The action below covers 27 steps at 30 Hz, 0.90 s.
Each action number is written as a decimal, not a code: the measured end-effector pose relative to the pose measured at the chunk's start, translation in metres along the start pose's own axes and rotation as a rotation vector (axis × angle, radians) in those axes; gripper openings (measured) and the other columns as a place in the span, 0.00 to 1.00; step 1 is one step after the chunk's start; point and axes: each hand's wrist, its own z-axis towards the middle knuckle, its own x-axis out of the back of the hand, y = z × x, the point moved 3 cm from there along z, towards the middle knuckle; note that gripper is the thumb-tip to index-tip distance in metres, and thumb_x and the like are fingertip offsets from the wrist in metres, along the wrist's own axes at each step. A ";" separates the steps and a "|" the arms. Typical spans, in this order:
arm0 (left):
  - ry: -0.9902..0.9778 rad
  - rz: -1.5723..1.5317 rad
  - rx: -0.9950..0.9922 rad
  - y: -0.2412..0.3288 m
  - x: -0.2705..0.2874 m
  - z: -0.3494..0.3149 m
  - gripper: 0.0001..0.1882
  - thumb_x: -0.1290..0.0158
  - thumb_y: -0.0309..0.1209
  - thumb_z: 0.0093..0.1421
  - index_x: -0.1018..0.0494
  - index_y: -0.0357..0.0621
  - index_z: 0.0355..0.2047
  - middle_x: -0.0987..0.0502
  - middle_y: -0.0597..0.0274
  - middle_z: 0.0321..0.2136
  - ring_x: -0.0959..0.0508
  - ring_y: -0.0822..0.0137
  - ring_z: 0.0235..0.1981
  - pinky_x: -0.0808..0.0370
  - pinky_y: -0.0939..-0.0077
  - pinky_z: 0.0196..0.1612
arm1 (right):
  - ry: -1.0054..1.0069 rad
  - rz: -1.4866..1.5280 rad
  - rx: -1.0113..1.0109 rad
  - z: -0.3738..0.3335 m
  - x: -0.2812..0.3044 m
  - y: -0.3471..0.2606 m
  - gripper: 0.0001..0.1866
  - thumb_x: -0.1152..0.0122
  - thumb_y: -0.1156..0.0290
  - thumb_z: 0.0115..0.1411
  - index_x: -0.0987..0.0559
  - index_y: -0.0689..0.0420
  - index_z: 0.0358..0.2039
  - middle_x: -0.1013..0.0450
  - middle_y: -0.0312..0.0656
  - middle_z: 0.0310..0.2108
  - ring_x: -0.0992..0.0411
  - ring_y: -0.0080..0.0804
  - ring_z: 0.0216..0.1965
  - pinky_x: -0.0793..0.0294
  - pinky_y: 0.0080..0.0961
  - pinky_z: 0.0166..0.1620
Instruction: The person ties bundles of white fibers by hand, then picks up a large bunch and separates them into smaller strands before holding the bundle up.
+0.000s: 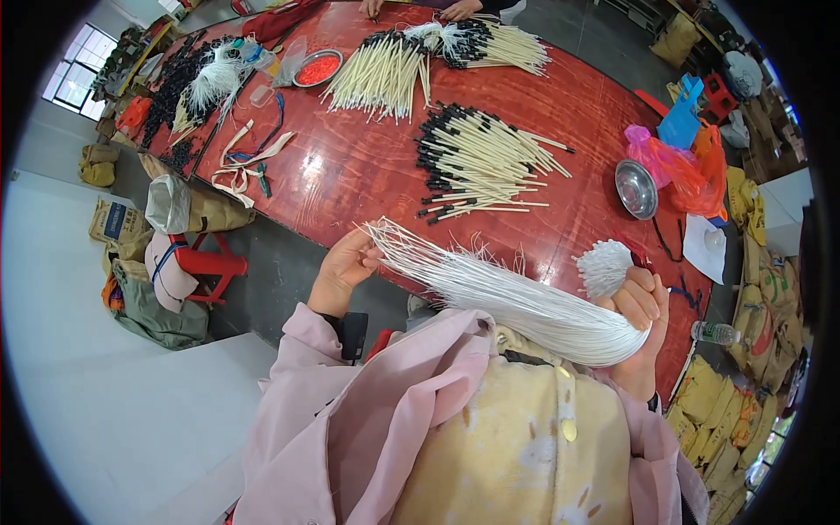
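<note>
A thick bundle of thin white cords (pixel 516 297) stretches across my lap at the table's near edge. My right hand (pixel 646 315) is closed around its right part, where the cords bend over. Past those fingers a dense white tuft (pixel 605 267) shows, with something dark red beside it. At the other end, my left hand (pixel 348 265) pinches the tips of some cords, which fan out loosely there. Beyond the bundle lies a pile of pale sticks with black ends (pixel 490 162) on the red table (pixel 315 197).
Farther back are more pale sticks (pixel 381 74), a metal bowl of red pieces (pixel 318 68) and a co-worker's hands (pixel 459 10). To the right stand an empty-looking metal bowl (pixel 636 189), plastic bags (pixel 674 166) and a clear bottle (pixel 715 332). Cloth strips (pixel 241 171) lie left.
</note>
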 end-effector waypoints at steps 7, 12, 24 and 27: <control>0.000 -0.042 -0.021 0.005 0.000 0.005 0.06 0.49 0.28 0.63 0.27 0.44 0.40 0.28 0.71 0.27 0.38 0.83 0.17 0.42 0.93 0.14 | -0.011 0.000 -0.013 -0.001 0.003 0.001 0.11 0.58 0.63 0.68 0.36 0.50 0.28 0.38 0.23 0.14 0.42 0.14 0.15 0.46 0.20 0.32; -0.022 -0.199 0.048 0.007 0.001 0.003 0.05 0.49 0.27 0.63 0.26 0.43 0.39 0.28 0.72 0.25 0.39 0.83 0.16 0.44 0.93 0.14 | -0.020 0.021 -0.024 -0.004 0.006 0.002 0.10 0.57 0.64 0.67 0.35 0.51 0.29 0.38 0.24 0.14 0.41 0.15 0.15 0.44 0.22 0.35; 0.321 -0.022 -0.215 0.005 -0.005 0.008 0.06 0.43 0.30 0.59 0.25 0.43 0.35 0.26 0.70 0.24 0.36 0.82 0.15 0.41 0.90 0.14 | -0.009 -0.060 -0.019 -0.002 0.005 0.012 0.09 0.57 0.64 0.68 0.36 0.50 0.29 0.38 0.24 0.14 0.42 0.15 0.14 0.43 0.20 0.35; 0.408 -0.032 -0.233 -0.002 -0.015 0.014 0.04 0.46 0.31 0.61 0.26 0.45 0.34 0.30 0.73 0.20 0.36 0.81 0.16 0.41 0.88 0.15 | -0.006 -0.071 -0.011 -0.002 0.005 0.015 0.09 0.56 0.64 0.67 0.35 0.50 0.29 0.38 0.24 0.14 0.42 0.15 0.14 0.44 0.20 0.34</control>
